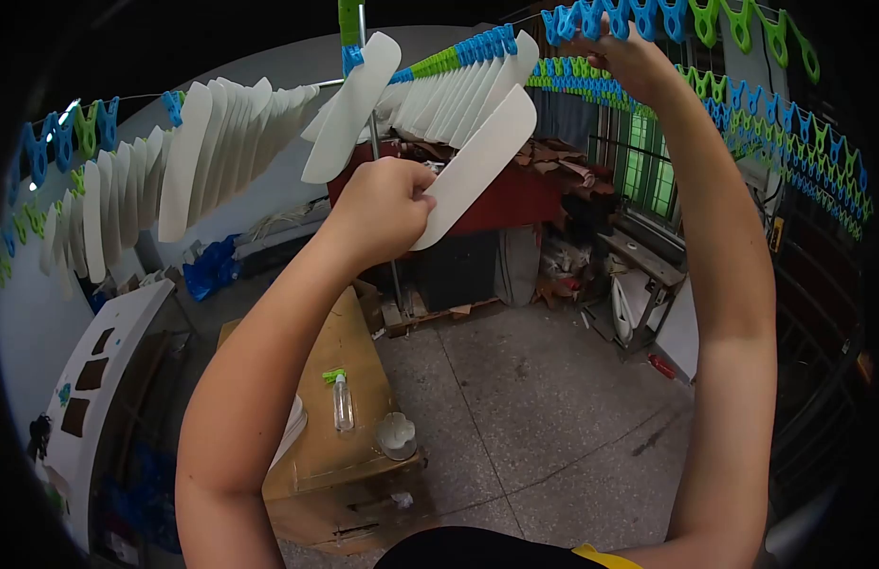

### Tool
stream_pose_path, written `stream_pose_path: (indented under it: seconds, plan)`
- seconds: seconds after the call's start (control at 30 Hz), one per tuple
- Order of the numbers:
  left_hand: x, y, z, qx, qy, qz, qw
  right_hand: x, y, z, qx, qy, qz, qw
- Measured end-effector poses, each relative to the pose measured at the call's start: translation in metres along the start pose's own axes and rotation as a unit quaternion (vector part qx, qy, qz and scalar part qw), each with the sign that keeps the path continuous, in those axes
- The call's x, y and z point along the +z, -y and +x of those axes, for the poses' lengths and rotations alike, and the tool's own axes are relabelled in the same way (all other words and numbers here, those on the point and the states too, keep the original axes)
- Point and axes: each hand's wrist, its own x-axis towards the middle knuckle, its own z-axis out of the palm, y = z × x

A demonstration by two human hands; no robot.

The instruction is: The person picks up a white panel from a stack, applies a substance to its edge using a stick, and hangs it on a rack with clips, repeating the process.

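Observation:
My left hand (378, 204) is closed round the lower part of a flat white strip with rounded ends (492, 156), which tilts up to the right. My right hand (634, 66) is raised at a row of blue clothes pegs (672, 17) on a line. Its fingers are bent and pinch at a blue peg, partly hidden among the others. Between the hands, a row of similar white strips (449, 100) hangs from blue and green pegs. One more strip (354, 109) hangs from a blue peg just above my left hand.
More white strips (212, 142) hang along the line on the left. A metal pole (373, 133) stands behind my left hand. Below, a cardboard-covered table (340, 327) bears a spray bottle (342, 403) and a clear bowl (396, 436). A white bench (117, 346) stands at the left.

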Motion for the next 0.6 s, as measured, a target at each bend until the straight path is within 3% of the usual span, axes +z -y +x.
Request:
stream_pose_path:
  seconds: [0.23,0.6]
  plan:
    - [0.013,-0.006,0.018,-0.031,-0.008,0.028,0.999,0.001,-0.01,0.041,-0.059,0.007,-0.029,0.998]
    - [0.009,-0.01,0.052,-0.033,-0.011,0.038,0.999,-0.012,0.0,0.038,-0.108,-0.018,-0.129,0.986]
